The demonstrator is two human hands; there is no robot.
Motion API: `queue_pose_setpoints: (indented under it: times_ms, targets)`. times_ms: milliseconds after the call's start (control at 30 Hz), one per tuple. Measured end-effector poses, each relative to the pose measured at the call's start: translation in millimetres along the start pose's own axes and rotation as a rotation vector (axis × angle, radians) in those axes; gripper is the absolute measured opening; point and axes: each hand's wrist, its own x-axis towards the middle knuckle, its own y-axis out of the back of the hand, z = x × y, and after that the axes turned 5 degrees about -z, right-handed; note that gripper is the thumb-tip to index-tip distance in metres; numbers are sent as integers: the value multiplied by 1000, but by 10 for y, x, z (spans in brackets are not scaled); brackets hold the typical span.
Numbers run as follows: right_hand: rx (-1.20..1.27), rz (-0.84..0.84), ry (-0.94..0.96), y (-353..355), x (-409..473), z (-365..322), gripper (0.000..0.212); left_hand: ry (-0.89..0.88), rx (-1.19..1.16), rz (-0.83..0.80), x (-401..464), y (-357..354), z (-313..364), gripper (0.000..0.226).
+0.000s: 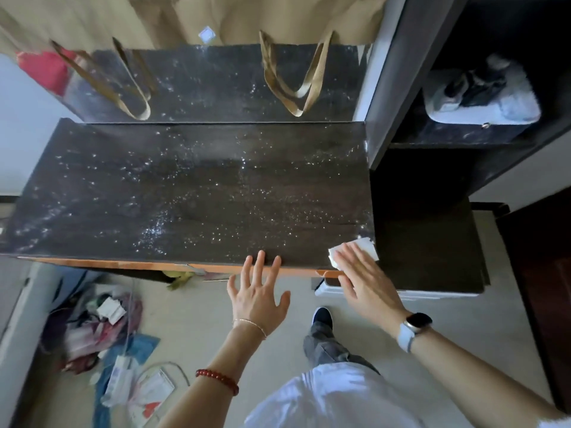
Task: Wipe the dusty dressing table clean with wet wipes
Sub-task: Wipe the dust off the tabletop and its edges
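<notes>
A white garment is filling the lower middle of the frame, with both bare forearms reaching up from it. The left hand, fingers spread wide and holding nothing, is hovering at the front orange edge of the dark wooden tabletop, its fingertips lying over that edge. The right hand, wearing a white-strapped watch at the wrist, is lying flat with fingers together, pressing a folded white wet wipe onto the tabletop's lower right corner. White dust specks are scattering across most of the tabletop, thickest around the centre. A dusty mirror is standing along the tabletop's far side in the upper frame, with tan fabric straps hanging over it. Mixed clutter is lying on the pale floor in the lower left.
</notes>
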Motion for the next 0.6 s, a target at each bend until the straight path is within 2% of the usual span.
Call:
queue_pose_setpoints:
  times_ms: [100, 167, 233, 367, 433, 500, 600]
  targets:
    - [-92, -81, -52, 163, 465, 224, 57, -4, 18, 4, 77, 82, -39, 55]
    - [-43, -169, -206, 266, 957, 327, 52, -6, 38, 48, 146, 151, -51, 50]
    - [3, -232, -267, 278, 1121, 364, 51, -5, 4, 95, 217, 237, -47, 51]
    - [-19, -232, -128, 199, 125, 165, 56, 20, -126, 145, 372, 438, -11, 55]
    - [0, -241, -160, 176, -86, 105, 55, 18, -147, 129, 514, 531, 28, 57]
    - [-5, -206, -245, 219, 296, 121, 56, -7, -167, 69, 717, 599, 63, 56]
    - [-16, -149, -410, 291, 1067, 155, 51, -88, -157, 73, 1066, 713, 96, 59]
